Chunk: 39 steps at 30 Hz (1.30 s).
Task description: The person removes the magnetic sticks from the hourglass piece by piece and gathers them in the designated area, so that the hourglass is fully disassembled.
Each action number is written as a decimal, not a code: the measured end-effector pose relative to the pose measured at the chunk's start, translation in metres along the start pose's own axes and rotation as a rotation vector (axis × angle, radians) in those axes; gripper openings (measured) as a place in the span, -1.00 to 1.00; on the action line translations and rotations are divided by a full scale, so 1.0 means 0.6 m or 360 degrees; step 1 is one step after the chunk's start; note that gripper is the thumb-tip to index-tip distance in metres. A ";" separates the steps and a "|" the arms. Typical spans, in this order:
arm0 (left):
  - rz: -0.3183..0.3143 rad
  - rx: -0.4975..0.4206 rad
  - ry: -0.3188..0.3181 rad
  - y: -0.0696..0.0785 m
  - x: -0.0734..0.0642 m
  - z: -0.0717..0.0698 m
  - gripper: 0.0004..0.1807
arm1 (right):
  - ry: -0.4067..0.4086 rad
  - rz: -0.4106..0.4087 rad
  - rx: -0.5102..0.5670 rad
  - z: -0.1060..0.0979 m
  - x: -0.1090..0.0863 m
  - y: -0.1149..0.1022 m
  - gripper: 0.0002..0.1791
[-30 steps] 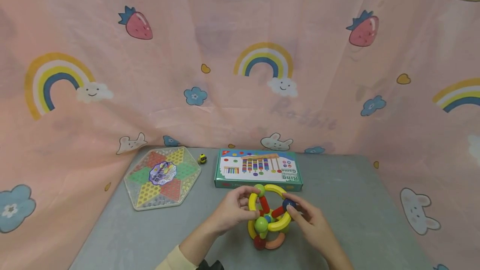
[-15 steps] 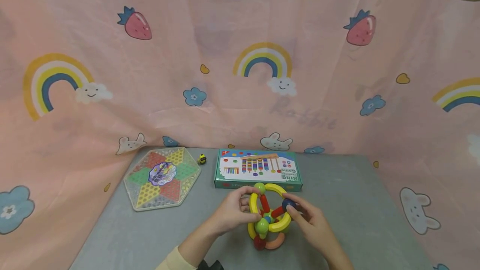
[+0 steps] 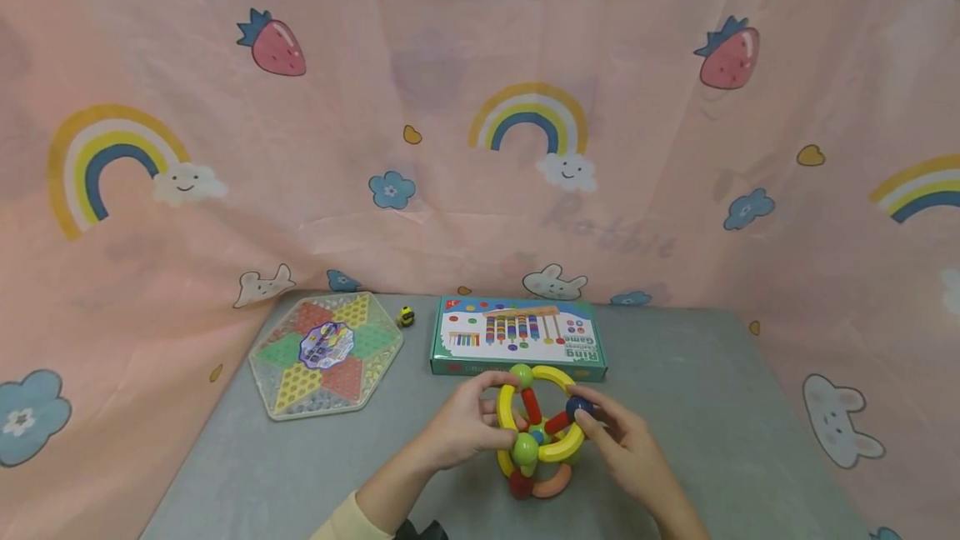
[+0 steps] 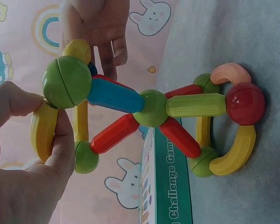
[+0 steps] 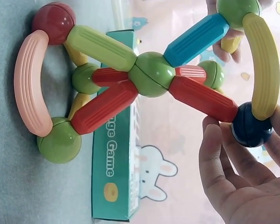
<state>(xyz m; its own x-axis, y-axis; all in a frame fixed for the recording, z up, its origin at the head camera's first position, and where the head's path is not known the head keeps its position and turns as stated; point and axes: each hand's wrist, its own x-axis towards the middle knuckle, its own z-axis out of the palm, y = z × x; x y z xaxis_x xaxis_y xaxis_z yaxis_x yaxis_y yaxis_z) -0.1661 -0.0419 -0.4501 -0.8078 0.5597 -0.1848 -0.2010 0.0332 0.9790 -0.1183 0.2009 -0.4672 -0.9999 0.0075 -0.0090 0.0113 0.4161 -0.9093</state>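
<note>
A toy frame of coloured rods and balls stands on the grey table. Straight red, light green and blue rods meet at a green centre ball. Curved yellow rods form the upper ring; a pink curved rod and yellow ones join balls in the lower ring. My left hand pinches a yellow curved rod of the upper ring, beside a green ball. At the ring's right side, my right hand holds the dark blue ball between thumb and fingers.
Behind the frame lies a green Ring Challenge Game box. A hexagonal star-pattern board lies at the back left, with a small yellow-and-black toy between them. A pink printed cloth hangs behind the table.
The left thumb has slid slightly down the yellow curved rod. The right hand keeps its hold on the dark blue ball, and the frame stays almost in place.
</note>
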 end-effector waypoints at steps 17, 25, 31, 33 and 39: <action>0.0222 -0.0311 -0.0015 -0.005 -0.007 -0.021 -0.23 | -0.0024 0.0040 -0.0036 -0.002 0.003 -0.004 -0.62; 0.0222 -0.0276 0.0055 -0.016 -0.016 -0.037 -0.27 | -0.0022 0.0058 -0.0051 -0.003 0.001 -0.007 -0.60; 0.0173 -0.0302 0.0073 -0.019 -0.025 -0.045 -0.23 | -0.0024 0.0070 -0.0072 -0.004 -0.001 -0.008 -0.58; 0.0170 -0.0262 0.0104 -0.020 -0.027 -0.049 -0.29 | -0.0019 0.0081 -0.0071 -0.005 -0.001 -0.008 -0.59; 0.0234 0.0260 0.0388 -0.035 -0.032 -0.073 -0.28 | -0.0028 0.0116 -0.0094 -0.005 0.000 -0.009 -0.60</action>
<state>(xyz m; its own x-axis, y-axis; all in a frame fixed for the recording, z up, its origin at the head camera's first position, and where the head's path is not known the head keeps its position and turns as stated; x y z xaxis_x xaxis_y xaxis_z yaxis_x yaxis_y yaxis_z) -0.1708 -0.0895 -0.4711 -0.9345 0.3542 -0.0364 0.0031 0.1103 0.9939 -0.1186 0.2013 -0.4610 -0.9963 0.0238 -0.0820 0.0836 0.4679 -0.8798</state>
